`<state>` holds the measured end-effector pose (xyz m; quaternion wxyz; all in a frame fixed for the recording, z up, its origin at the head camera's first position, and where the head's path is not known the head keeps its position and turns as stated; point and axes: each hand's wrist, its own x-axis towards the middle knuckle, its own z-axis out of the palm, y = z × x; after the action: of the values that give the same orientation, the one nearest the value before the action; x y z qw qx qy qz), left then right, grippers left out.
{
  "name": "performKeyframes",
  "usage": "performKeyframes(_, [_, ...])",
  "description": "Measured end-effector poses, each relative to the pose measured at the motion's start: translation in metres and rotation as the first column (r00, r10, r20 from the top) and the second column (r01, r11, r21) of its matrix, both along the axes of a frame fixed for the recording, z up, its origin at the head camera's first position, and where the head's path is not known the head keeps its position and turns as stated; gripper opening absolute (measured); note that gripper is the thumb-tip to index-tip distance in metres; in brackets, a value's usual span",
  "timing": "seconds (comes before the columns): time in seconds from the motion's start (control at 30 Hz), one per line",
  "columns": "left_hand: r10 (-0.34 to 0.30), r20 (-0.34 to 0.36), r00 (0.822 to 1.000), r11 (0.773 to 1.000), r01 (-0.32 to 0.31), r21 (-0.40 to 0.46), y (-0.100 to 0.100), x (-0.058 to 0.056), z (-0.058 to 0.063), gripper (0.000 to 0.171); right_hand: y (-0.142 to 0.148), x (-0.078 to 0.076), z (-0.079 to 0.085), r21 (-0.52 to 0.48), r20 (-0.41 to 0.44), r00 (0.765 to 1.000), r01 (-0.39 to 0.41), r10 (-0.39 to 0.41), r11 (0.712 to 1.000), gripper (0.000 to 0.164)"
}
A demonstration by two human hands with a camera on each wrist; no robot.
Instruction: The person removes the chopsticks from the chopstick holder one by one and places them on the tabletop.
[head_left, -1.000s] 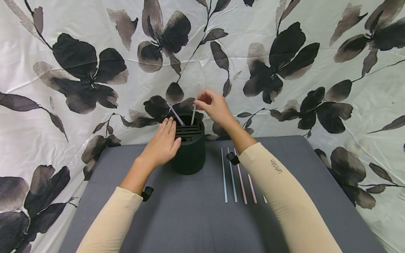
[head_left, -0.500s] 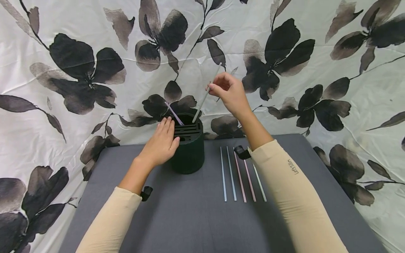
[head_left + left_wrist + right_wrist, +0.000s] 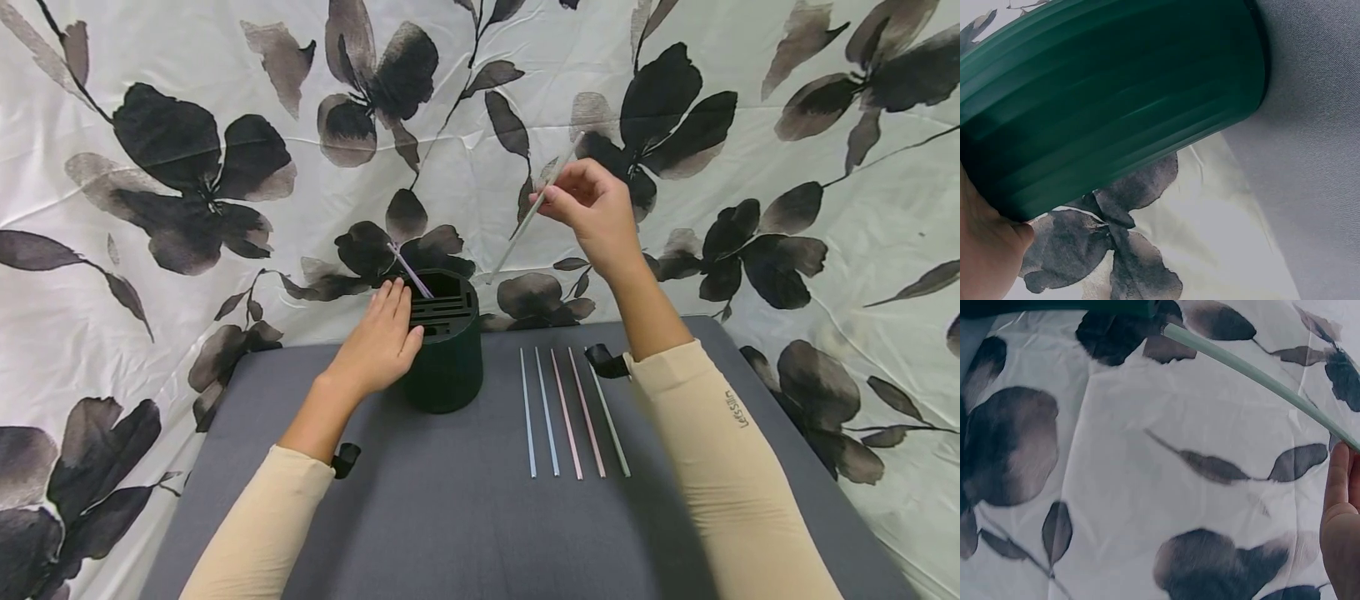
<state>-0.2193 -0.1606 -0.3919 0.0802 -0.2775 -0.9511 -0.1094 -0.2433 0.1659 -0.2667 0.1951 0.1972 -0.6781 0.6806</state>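
A pale green straw (image 3: 525,225) is pinched between the thumb and fingers of my right hand (image 3: 596,212), raised right of the holder and slanting down to the left. In the right wrist view the lower end of this straw (image 3: 1241,369) hangs free in front of the cloth. My left hand (image 3: 378,337) rests with straight fingers on the left rim of a dark green round holder (image 3: 446,371) with a slotted top. One purple straw (image 3: 410,271) leans in its rear opening. The left wrist view shows the holder's ribbed side (image 3: 1122,106) close up.
On the grey table (image 3: 450,525), right of the holder, several straws lie in a row: blue straws (image 3: 527,417), pink straws (image 3: 566,417) and a green straw (image 3: 611,425). A white cloth with dark flowers (image 3: 480,108) hangs behind the table.
My right hand has drawn the green straw up out of the holder and carried it to the right. The left hand has stayed on the holder's rim.
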Motion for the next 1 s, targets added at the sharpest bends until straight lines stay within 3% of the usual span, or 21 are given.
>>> performKeyframes(0.43, [-0.005,0.013,1.0,1.0,0.005,0.017,-0.001,-0.002,0.001,0.07,0.064,0.006,-0.041,0.131,0.07,0.991,0.1,-0.11,0.986,0.013])
performKeyframes(0.67, [-0.014,0.017,1.0,1.0,0.014,0.014,-0.004,-0.006,0.001,0.069,0.094,0.009,-0.069,0.264,0.135,0.967,0.173,-0.214,0.949,0.018])
performKeyframes(0.8, [-0.021,0.009,1.0,1.0,0.021,0.013,-0.005,-0.01,0.002,0.069,0.108,0.012,-0.085,0.353,0.157,0.947,0.21,-0.279,0.912,0.024])
performKeyframes(1.0, [-0.027,0.038,0.999,0.999,0.026,0.023,-0.006,-0.015,0.004,0.07,0.126,0.015,-0.109,0.445,0.203,0.92,0.22,-0.337,0.868,0.026])
